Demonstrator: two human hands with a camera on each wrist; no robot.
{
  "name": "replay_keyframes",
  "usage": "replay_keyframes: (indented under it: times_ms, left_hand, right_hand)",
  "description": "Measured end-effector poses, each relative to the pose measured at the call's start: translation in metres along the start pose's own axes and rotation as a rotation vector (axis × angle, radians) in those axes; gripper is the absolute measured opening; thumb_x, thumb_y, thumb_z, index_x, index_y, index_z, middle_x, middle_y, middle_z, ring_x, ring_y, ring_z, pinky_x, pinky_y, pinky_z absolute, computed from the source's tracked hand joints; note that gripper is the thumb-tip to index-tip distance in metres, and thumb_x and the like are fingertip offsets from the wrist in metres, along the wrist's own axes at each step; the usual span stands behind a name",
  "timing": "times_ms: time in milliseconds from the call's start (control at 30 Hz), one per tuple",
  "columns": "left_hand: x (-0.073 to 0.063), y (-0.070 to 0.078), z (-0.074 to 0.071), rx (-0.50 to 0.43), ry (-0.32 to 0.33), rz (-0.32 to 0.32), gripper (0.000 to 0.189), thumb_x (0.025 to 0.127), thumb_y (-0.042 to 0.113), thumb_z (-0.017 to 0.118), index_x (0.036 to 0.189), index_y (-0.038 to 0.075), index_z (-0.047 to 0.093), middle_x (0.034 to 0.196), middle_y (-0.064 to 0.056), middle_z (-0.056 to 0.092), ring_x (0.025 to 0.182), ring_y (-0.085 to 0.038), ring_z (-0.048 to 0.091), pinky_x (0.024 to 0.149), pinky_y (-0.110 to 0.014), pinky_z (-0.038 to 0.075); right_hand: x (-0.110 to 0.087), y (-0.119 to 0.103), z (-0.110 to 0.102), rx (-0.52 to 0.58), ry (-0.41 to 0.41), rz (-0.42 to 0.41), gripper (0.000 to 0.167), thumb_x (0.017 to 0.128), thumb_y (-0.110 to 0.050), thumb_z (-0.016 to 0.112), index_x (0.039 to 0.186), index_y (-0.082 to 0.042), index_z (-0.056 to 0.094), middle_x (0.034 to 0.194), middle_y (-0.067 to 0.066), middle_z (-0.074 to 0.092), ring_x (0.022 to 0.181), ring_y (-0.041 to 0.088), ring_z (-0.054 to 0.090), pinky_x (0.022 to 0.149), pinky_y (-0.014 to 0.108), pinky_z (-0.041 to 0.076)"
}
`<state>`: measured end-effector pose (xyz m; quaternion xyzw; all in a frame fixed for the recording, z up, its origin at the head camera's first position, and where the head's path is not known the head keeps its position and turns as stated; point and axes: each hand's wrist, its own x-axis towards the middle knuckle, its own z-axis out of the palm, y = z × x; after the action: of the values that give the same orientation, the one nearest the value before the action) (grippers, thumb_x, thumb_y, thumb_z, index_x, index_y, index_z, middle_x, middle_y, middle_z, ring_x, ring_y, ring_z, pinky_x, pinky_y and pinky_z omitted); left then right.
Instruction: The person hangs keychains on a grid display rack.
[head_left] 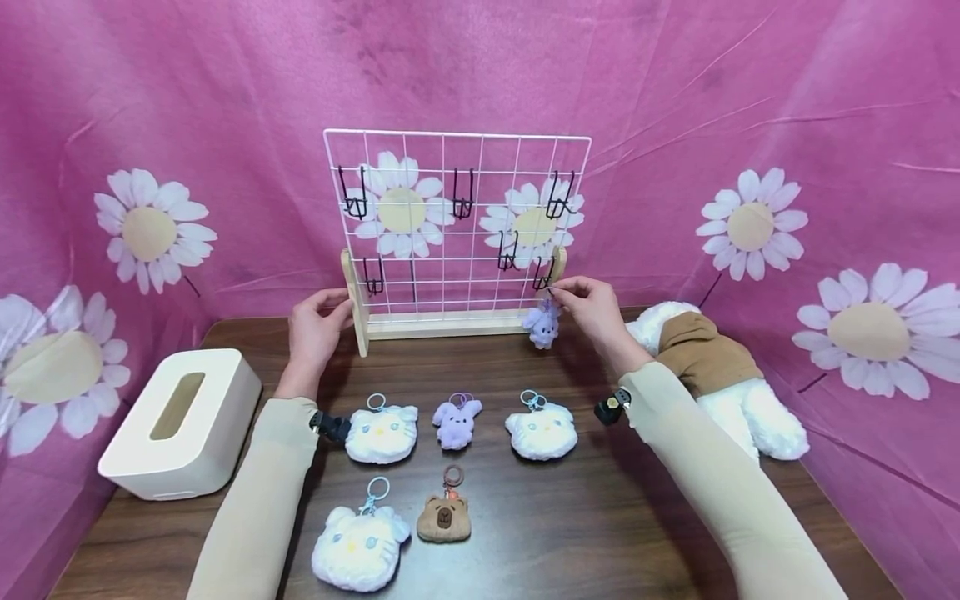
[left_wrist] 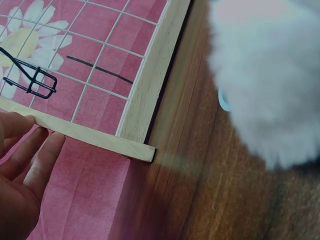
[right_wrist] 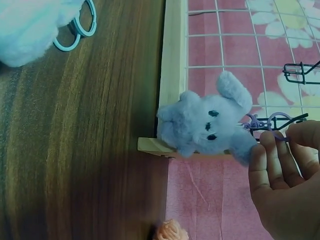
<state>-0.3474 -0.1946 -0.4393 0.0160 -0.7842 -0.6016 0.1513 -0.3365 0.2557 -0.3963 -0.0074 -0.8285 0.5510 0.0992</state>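
Note:
My right hand (head_left: 595,312) pinches the purple ring (right_wrist: 278,125) of a purple rabbit plush keychain (head_left: 543,323) between thumb and fingertips. The ring is at the lower right black hook (head_left: 543,273) of a white wire grid rack (head_left: 457,133); whether the hook passes through it I cannot tell. Below the ring the plush hangs in front of the rack's right wooden foot. My left hand (head_left: 315,329) rests its fingertips against the left wooden post (head_left: 356,304), fingers fairly straight. In the left wrist view, those fingertips (left_wrist: 56,139) touch the post's outer edge.
On the brown table lie white cat plush keychains (head_left: 381,435), another purple rabbit (head_left: 455,423) and a brown capybara keychain (head_left: 443,518). A white tissue box (head_left: 180,425) stands left; a white plush toy in brown (head_left: 708,358) lies right. More black hooks (head_left: 462,196) hang on the grid.

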Motion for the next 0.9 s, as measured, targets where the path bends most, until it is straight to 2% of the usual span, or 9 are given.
replay_keyframes:
  times_ms: [200, 300, 533, 700, 900]
  left_hand:
    - [-0.0015, 0.0003, -0.0002, -0.013, 0.001, 0.006, 0.03, 0.109, 0.01, 0.074, 0.136, -0.003, 0.077, 0.13, -0.031, 0.077, 0.088, 0.005, 0.071, 0.089, -0.025, 0.072]
    - [-0.0023, 0.0012, -0.0006, -0.021, 0.002, 0.011, 0.03, 0.108, 0.009, 0.074, 0.135, -0.003, 0.077, 0.13, -0.032, 0.077, 0.088, 0.006, 0.071, 0.088, -0.022, 0.072]
    - [-0.0011, 0.0001, -0.001, -0.036, 0.006, 0.023, 0.029, 0.108, 0.008, 0.074, 0.134, -0.004, 0.077, 0.13, -0.033, 0.077, 0.089, 0.007, 0.071, 0.085, -0.018, 0.071]
    - [-0.0023, 0.0006, -0.0001, -0.025, 0.012, 0.022, 0.029, 0.108, 0.009, 0.074, 0.134, -0.004, 0.078, 0.131, -0.031, 0.078, 0.089, 0.008, 0.07, 0.085, -0.019, 0.071]
    - [-0.0024, 0.0009, 0.0006, -0.002, 0.017, 0.024, 0.029, 0.109, 0.011, 0.074, 0.134, -0.002, 0.078, 0.131, -0.029, 0.078, 0.087, 0.012, 0.068, 0.083, -0.014, 0.07]
  right_hand:
    - [0.0026, -0.0006, 0.0031, -0.053, 0.013, 0.008, 0.027, 0.109, -0.019, 0.074, 0.124, 0.003, 0.08, 0.09, -0.008, 0.072, 0.086, 0.012, 0.068, 0.07, 0.015, 0.061]
    - [0.0034, -0.0018, 0.0038, -0.084, 0.016, 0.004, 0.027, 0.11, -0.02, 0.073, 0.124, 0.002, 0.08, 0.092, -0.005, 0.072, 0.088, 0.016, 0.067, 0.068, 0.013, 0.058]
    - [0.0068, -0.0032, 0.0054, -0.164, 0.036, -0.021, 0.025, 0.109, -0.022, 0.074, 0.121, -0.001, 0.082, 0.098, 0.003, 0.075, 0.08, 0.008, 0.063, 0.065, 0.013, 0.055]
    - [0.008, -0.0035, 0.0065, -0.198, 0.043, -0.027, 0.026, 0.109, -0.024, 0.074, 0.121, -0.002, 0.082, 0.107, 0.011, 0.077, 0.084, 0.009, 0.062, 0.066, 0.011, 0.054]
    - [0.0077, -0.0032, 0.0066, -0.215, 0.053, -0.025, 0.027, 0.109, -0.024, 0.074, 0.122, -0.002, 0.082, 0.113, 0.016, 0.079, 0.086, 0.009, 0.062, 0.066, 0.01, 0.053]
